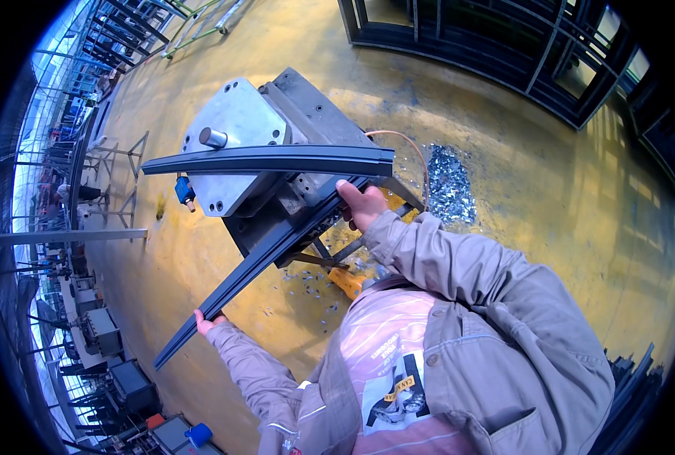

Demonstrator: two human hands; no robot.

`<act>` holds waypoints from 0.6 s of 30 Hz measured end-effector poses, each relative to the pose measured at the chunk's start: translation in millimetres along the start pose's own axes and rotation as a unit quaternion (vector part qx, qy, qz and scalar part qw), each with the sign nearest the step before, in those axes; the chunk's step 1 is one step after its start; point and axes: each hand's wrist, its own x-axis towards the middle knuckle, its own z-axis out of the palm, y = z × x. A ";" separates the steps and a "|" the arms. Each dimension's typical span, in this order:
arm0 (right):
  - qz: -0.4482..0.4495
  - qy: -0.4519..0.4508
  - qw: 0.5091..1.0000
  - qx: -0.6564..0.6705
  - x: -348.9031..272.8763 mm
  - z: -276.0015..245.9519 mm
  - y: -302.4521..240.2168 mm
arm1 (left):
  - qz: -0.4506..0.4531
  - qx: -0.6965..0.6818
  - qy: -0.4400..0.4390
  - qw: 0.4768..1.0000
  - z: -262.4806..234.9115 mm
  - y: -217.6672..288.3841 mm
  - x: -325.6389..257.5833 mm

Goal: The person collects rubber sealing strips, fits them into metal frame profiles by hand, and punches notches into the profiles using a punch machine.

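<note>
Both hands grip a dark metal frame corner (pixel 276 197) lying on the grey machine (pixel 239 129): right hand (pixel 361 205) closed near the joint, left hand (pixel 208 322) clasping the long bar. Best keep it flat and steady.

Long dark metal profile (pixel 265 254), slanted across press

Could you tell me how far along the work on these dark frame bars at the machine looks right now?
Done: metal chips already litter the floor, so cuts seem made. In hand: the right hand and left hand grip a long dark bar running into the machine; a second bar lies across it. What is left cannot be told.
</note>
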 end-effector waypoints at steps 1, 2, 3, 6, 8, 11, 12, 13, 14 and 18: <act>0.023 -0.005 1.000 -0.006 -1.9 -1.3 -2.2 | 0.002 -0.002 0.001 1.000 1.1 -0.6 -1.2; 0.023 -0.008 1.000 -0.006 3.4 -2.5 1.0 | 0.008 -0.010 -0.010 1.000 2.0 -5.4 -2.9; -0.006 -0.004 1.000 0.010 15.3 -6.6 9.3 | 0.011 -0.018 -0.022 1.000 9.1 -15.8 -6.0; 0.030 -0.014 0.999 0.011 10.4 -9.3 4.8 | 0.028 -0.007 0.001 1.000 7.1 -8.4 -18.8; 0.047 -0.022 0.999 -0.011 10.5 -15.0 6.6 | 0.027 -0.011 -0.006 1.000 -0.2 -7.9 -15.8; 0.056 -0.015 0.998 -0.006 17.3 -19.1 7.9 | 0.021 -0.027 -0.002 0.999 7.9 -15.6 -26.2; 0.063 0.004 0.997 -0.035 11.4 -16.7 -2.5 | 0.026 -0.022 -0.009 0.999 7.0 -20.2 -30.0; 0.063 0.001 0.997 -0.037 12.5 -17.8 -2.4 | 0.027 -0.024 -0.006 0.999 10.6 -21.8 -30.4; 0.064 -0.004 0.997 -0.044 14.6 -21.0 -3.6 | 0.029 -0.024 -0.003 0.999 14.6 -24.1 -30.3; 0.078 -0.032 0.995 -0.059 26.2 -28.4 3.0 | 0.030 -0.031 0.017 0.999 10.2 -18.8 -33.8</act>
